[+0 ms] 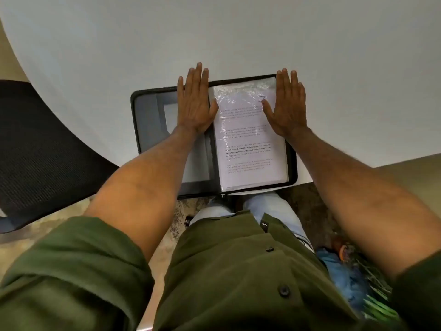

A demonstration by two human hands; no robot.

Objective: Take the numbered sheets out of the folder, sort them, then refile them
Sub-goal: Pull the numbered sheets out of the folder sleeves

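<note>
We find the black folder (152, 120) lying open on the white desk (262, 39), at its near edge. The printed sheets (248, 144), in a clear sleeve, lie on its right half. The left hand (194, 103) rests flat, fingers straight, near the spine; the right hand (287, 106) presses flat on the sheets' right edge. We note a black chair (43, 149) to the left.

The left hand (194, 105) hides the folder's (148, 120) spine and part of its left inner pocket. The right hand (287, 107) covers the right edge of the top sheet (248, 149), whose print is mostly too blurred to read. The sheets beneath cannot be counted. The black chair (40, 149) is cut off at the left.
</note>
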